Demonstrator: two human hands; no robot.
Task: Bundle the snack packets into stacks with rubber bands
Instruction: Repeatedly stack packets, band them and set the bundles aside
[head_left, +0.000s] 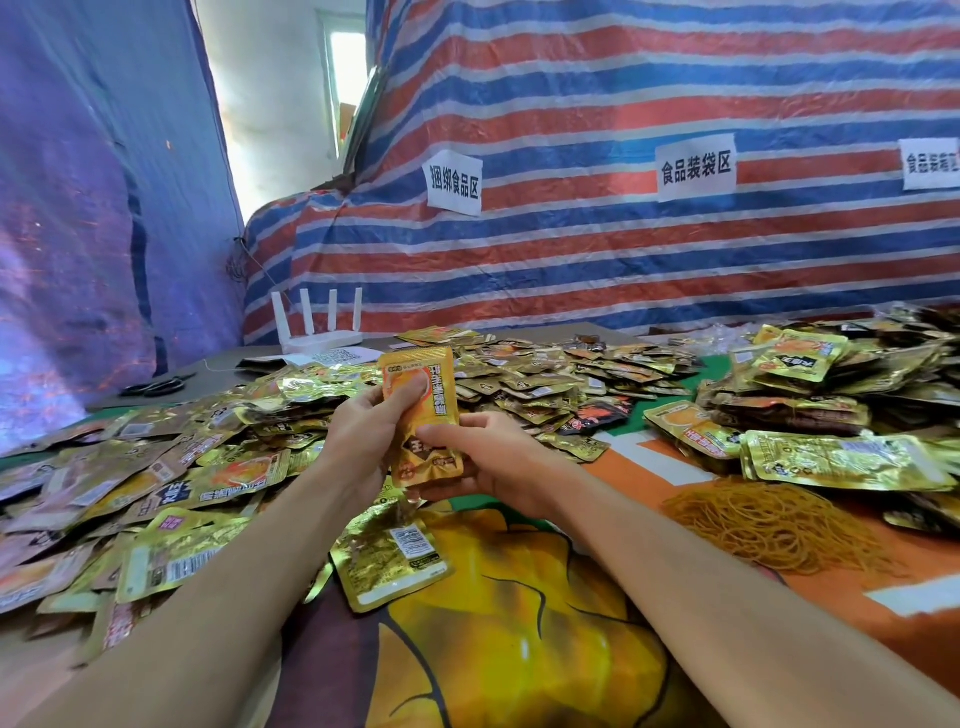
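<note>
Both hands hold a small stack of orange-gold snack packets (427, 415) upright above the table's middle. My left hand (363, 436) grips its left edge with the thumb across the front. My right hand (483, 457) supports the lower right corner, thumb on the face. Loose gold packets (171, 467) lie heaped across the left and back of the table. One packet (395, 561) lies face down just below my hands. A heap of tan rubber bands (774, 525) sits to the right. Banded stacks (789, 415) are piled at far right.
A white router with several antennas (319, 332) stands at the back left, with black scissors (156, 385) near it. A striped tarp wall (623, 249) with paper signs backs the table. The colourful tablecloth (519, 623) shows in front of me.
</note>
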